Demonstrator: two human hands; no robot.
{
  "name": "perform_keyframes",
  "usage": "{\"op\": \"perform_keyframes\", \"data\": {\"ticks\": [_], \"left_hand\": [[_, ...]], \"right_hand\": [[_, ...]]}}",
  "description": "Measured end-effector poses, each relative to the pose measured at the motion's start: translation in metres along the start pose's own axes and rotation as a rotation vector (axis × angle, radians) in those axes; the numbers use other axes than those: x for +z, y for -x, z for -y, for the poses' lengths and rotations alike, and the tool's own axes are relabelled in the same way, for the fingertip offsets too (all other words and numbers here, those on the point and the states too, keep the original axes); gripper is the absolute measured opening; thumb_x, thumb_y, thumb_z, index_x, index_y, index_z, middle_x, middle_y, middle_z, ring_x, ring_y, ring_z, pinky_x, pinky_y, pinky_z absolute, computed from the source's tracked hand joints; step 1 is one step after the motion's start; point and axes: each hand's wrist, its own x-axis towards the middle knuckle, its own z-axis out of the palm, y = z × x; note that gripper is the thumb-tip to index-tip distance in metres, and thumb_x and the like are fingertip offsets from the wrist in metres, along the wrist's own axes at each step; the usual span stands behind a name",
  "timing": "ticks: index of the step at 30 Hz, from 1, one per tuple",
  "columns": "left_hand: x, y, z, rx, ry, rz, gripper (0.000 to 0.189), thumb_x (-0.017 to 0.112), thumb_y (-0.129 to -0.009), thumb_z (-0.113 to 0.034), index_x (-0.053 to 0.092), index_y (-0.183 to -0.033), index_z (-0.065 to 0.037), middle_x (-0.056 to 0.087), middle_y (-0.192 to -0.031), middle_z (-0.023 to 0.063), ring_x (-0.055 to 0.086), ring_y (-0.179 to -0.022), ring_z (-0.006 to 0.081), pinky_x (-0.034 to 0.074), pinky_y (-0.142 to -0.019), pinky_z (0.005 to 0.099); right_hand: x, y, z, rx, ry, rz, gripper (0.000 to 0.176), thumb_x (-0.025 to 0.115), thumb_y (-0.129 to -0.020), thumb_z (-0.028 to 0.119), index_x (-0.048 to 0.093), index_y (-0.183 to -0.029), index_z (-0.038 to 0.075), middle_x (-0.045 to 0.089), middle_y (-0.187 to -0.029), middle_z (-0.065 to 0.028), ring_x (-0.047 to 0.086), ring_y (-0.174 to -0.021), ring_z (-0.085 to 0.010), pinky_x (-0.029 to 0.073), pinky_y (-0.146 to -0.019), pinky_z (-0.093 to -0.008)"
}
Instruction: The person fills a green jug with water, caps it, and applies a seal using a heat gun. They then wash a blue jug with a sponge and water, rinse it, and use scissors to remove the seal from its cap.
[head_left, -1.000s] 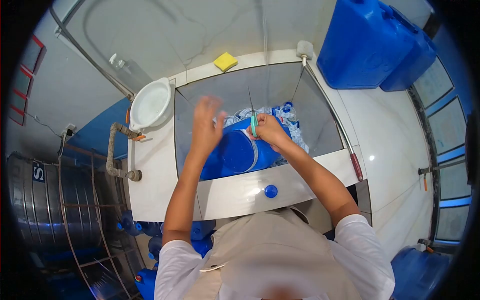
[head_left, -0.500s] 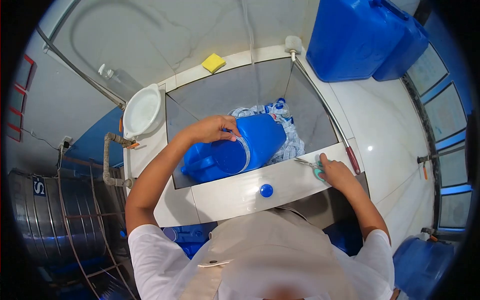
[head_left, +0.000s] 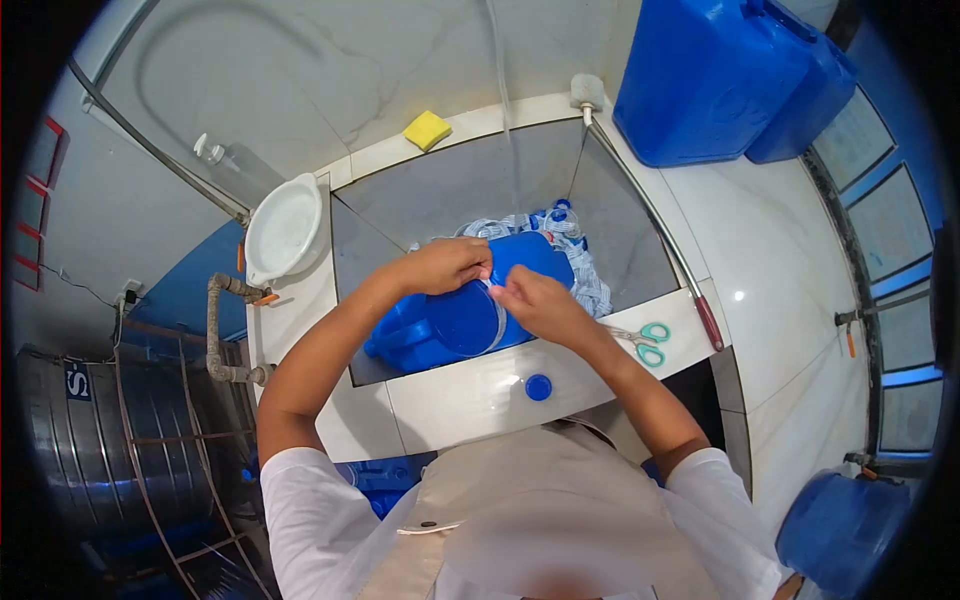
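Note:
A blue plastic jug (head_left: 540,258) lies tilted in the grey sink (head_left: 400,215), its big round blue lid (head_left: 465,318) turned up toward me. A thin clear strip (head_left: 500,330) runs round the lid's rim. My left hand (head_left: 447,266) pinches at the far edge of the lid, fingers closed. Right beside it, my right hand (head_left: 545,303) is closed too, fingertips meeting at a whitish bit of the strip. Scissors with teal handles (head_left: 651,345) lie on the sink's front ledge, and a small blue cap (head_left: 538,387) sits on that ledge nearer me.
Behind the jug is a heap of striped white-and-blue material (head_left: 592,285) with small blue caps. A white basin (head_left: 285,230) stands left, a yellow sponge (head_left: 428,130) at the back. A red-handled brush (head_left: 706,320) lies along the right edge, near large blue jugs (head_left: 710,90).
My right hand has let go of the scissors on the ledge and moved left to the lid's rim, beside my left hand. My left hand stays at the rim.

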Motion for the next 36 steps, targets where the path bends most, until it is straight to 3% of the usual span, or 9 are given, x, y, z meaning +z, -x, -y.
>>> {"op": "perform_keyframes", "data": {"ticks": [3,8,16,23,26,28,29,31,36], "left_hand": [[0.001,0.000,-0.001,0.007,-0.058,-0.005,0.009,0.056,-0.086,-0.012,0.053,-0.086,-0.004,0.053,-0.086,0.0107,0.053,-0.085,0.0300,0.043,-0.075,0.0384],[0.001,-0.007,0.009,0.036,0.028,0.027,0.010,0.056,-0.086,-0.013,0.051,-0.085,-0.004,0.053,-0.085,0.0114,0.053,-0.085,0.0308,0.043,-0.076,0.0390],[0.002,-0.019,0.014,0.135,0.029,0.088,0.011,0.053,-0.088,-0.012,0.050,-0.086,-0.002,0.052,-0.085,0.0127,0.052,-0.084,0.0313,0.041,-0.077,0.0400],[0.012,-0.020,0.016,0.146,0.067,0.032,0.010,0.052,-0.089,-0.012,0.051,-0.088,-0.002,0.052,-0.085,0.0130,0.052,-0.085,0.0305,0.042,-0.077,0.0388],[0.019,-0.001,0.010,0.057,0.148,-0.127,0.011,0.051,-0.090,-0.012,0.053,-0.093,-0.002,0.054,-0.091,0.0128,0.054,-0.089,0.0289,0.043,-0.080,0.0365],[0.028,0.023,0.008,-0.094,0.210,-0.566,0.019,0.052,-0.091,-0.016,0.052,-0.103,-0.001,0.056,-0.097,0.0140,0.055,-0.096,0.0284,0.043,-0.085,0.0352],[0.036,0.039,0.013,-0.090,0.207,-0.575,0.019,0.052,-0.091,-0.016,0.052,-0.103,-0.001,0.056,-0.097,0.0140,0.055,-0.096,0.0284,0.043,-0.085,0.0352],[0.066,0.079,0.032,-0.398,0.094,-0.664,0.035,0.056,-0.089,-0.029,0.051,-0.108,-0.001,0.056,-0.107,0.0180,0.055,-0.101,0.0319,0.043,-0.087,0.0364],[0.100,0.110,0.035,-0.471,-0.028,-0.536,0.052,0.063,-0.082,-0.044,0.050,-0.108,0.000,0.060,-0.100,0.0219,0.060,-0.090,0.0358,0.047,-0.078,0.0415]], "right_hand": [[0.019,-0.021,-0.009,-0.112,0.064,0.044,0.032,0.055,-0.091,0.031,0.054,-0.082,0.001,0.058,-0.074,-0.0204,0.059,-0.073,-0.0370,0.045,-0.064,-0.0442],[0.020,-0.023,-0.020,0.031,-0.169,0.131,0.030,0.050,-0.093,0.028,0.056,-0.088,-0.001,0.061,-0.082,-0.0218,0.059,-0.077,-0.0395,0.045,-0.066,-0.0455],[0.031,-0.019,-0.028,-0.074,-0.060,-0.055,0.021,0.052,-0.091,0.017,0.054,-0.080,-0.001,0.056,-0.068,-0.0181,0.054,-0.058,-0.0301,0.041,-0.055,-0.0379],[0.028,-0.016,-0.030,0.103,-0.119,-0.025,0.019,0.055,-0.084,0.014,0.053,-0.073,-0.001,0.055,-0.066,-0.0198,0.056,-0.057,-0.0344,0.041,-0.052,-0.0408],[0.024,-0.018,-0.030,0.047,-0.113,-0.016,0.019,0.055,-0.085,0.014,0.051,-0.073,0.000,0.056,-0.068,-0.0197,0.056,-0.060,-0.0358,0.042,-0.054,-0.0423],[0.017,-0.021,-0.026,-0.044,-0.014,0.027,0.019,0.053,-0.086,0.016,0.051,-0.076,0.000,0.058,-0.072,-0.0198,0.058,-0.067,-0.0376,0.044,-0.059,-0.0443],[0.012,-0.024,-0.024,-0.052,-0.007,0.028,0.019,0.053,-0.086,0.016,0.051,-0.076,0.000,0.058,-0.072,-0.0198,0.058,-0.067,-0.0376,0.044,-0.059,-0.0443],[0.005,-0.030,-0.018,-0.109,0.203,0.154,0.019,0.050,-0.087,0.018,0.053,-0.080,0.001,0.060,-0.076,-0.0198,0.059,-0.074,-0.0389,0.046,-0.064,-0.0464],[0.000,-0.069,-0.018,-0.206,0.314,0.131,0.022,0.048,-0.087,0.020,0.055,-0.081,0.000,0.061,-0.079,-0.0204,0.060,-0.075,-0.0394,0.047,-0.068,-0.0481]]}}
